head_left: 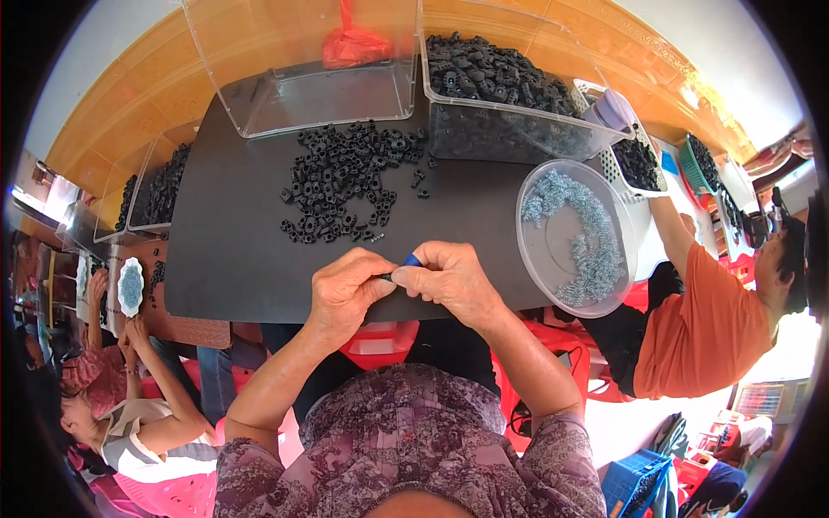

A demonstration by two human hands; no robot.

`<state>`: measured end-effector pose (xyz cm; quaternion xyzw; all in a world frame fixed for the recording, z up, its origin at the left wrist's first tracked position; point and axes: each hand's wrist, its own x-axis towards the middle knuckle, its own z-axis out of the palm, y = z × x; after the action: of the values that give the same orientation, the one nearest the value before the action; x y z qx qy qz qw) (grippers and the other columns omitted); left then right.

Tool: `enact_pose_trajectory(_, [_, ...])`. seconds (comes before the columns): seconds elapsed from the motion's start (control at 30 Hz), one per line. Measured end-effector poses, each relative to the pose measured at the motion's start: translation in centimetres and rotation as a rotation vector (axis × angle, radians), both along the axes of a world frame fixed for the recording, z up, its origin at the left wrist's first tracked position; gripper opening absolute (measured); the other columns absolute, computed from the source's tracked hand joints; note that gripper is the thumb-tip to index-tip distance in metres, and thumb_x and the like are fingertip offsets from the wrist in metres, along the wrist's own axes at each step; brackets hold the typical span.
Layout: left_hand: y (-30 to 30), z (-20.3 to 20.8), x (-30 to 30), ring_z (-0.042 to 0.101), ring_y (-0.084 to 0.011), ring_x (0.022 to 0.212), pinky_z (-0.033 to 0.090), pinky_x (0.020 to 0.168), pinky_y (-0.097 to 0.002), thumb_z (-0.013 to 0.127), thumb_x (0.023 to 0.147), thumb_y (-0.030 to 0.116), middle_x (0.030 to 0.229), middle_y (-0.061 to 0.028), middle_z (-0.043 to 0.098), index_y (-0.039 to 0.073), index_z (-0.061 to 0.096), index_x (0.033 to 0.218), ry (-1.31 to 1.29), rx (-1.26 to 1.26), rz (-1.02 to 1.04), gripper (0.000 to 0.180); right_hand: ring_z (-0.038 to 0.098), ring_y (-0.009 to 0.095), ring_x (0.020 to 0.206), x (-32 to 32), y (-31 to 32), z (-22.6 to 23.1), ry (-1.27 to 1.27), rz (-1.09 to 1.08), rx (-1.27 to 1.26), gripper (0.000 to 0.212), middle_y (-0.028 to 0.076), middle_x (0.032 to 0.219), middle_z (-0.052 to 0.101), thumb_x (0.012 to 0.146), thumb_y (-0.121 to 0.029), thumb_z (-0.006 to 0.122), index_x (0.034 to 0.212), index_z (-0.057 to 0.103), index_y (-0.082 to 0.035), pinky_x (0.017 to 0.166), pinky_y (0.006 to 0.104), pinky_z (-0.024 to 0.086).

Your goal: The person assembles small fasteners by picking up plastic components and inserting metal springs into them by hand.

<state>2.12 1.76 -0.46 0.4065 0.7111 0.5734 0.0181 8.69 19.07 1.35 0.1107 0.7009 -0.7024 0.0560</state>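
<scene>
My two hands meet just above the near edge of the dark table. My left hand [350, 289] pinches a small black plastic part [386, 277] between thumb and fingers. From the other side, my right hand [451, 278] is closed, its fingertips against the same part. A small blue piece [412, 260] shows at the right fingertips; whether it is a finger cover or a held item I cannot tell. Beyond the hands lies a loose pile of small black plastic parts [345, 177]. To the right stands a round clear tub [525, 246] with small pale-blue translucent pieces [596, 233].
At the back stand a clear bin [324, 125] and another clear bin [518, 108] heaped with black parts. A white basket [652, 160] is at the right, near a person in an orange shirt [708, 324]. More people work at the left, by a white dish [130, 266].
</scene>
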Motion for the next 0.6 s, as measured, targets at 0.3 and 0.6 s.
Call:
enact_pose_trajectory(0.3, [-0.5,-1.2,1.0,0.053,-0.0080,0.076,0.043,0.069,-0.0199,0.070,0.080,0.002,0.086,-0.0017,0.059,-0.003,0.067,0.096,-0.536,0.171,0.032,0.017,0.057,0.031,0.070,-4.5,2.7,-0.5,0.484,-0.332,0.909,0.012,0.015,0.075,0.057,0.074,-0.006,0.066,0.081,0.059,0.002,0.063,0.0394,0.045])
enact_pose_trajectory(0.6, [-0.1,-1.7,1.0,0.052,-0.0073,0.073,0.042,0.065,-0.0195,0.068,0.077,-0.005,0.085,-0.0007,0.059,-0.003,0.068,0.093,-0.541,0.168,0.057,0.016,0.056,0.034,0.078,-7.4,3.6,-2.7,0.684,-0.073,1.406,0.012,0.015,0.077,0.055,0.064,0.000,0.061,0.075,0.056,-0.002,0.068,0.0427,0.049])
